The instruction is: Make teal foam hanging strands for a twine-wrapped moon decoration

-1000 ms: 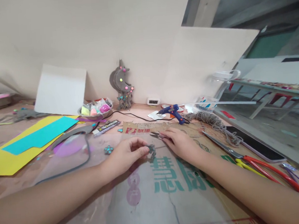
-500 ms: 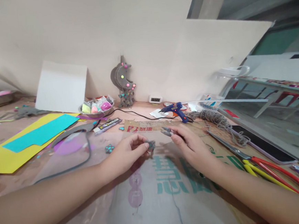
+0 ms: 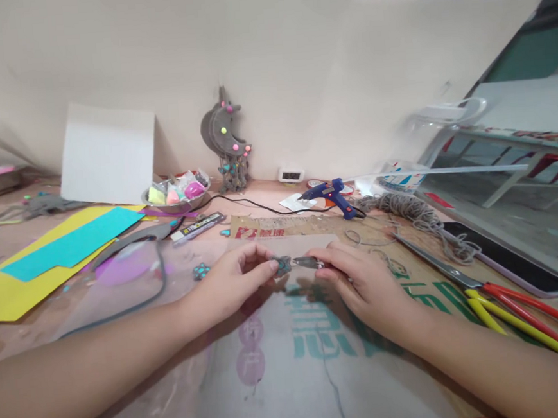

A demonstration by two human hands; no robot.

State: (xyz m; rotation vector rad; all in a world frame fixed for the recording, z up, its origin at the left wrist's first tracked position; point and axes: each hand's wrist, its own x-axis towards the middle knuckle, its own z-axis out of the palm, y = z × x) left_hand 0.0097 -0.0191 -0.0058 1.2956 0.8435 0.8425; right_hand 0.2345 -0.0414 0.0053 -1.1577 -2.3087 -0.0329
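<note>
My left hand (image 3: 239, 280) pinches a small grey star-shaped piece (image 3: 282, 266) with teal spots between thumb and fingers. Opposite it, my right hand (image 3: 362, 280) is closed around small pointed pliers (image 3: 307, 262); only their grey jaws show, as the handles are hidden in the palm. The tips of the jaws meet the right edge of the star-shaped piece, though whether they grip it I cannot tell. A second grey-and-teal star (image 3: 200, 271) lies left of my left hand. Beneath both hands spreads a translucent sheet (image 3: 284, 395) over printed cardboard.
Red-and-yellow-handled scissors (image 3: 458, 276), a phone (image 3: 505, 259) and a grey yarn bundle (image 3: 405, 212) lie at right. Behind are a blue glue gun (image 3: 332, 195), a bowl (image 3: 177, 206) of clay packets and a moon ornament (image 3: 222, 133). Teal paper (image 3: 73, 243) lies left.
My right hand has moved left, bringing the pliers' jaws from a gap away up to the star-shaped piece. My left hand stays in nearly the same place. The camera view has shifted slightly.
</note>
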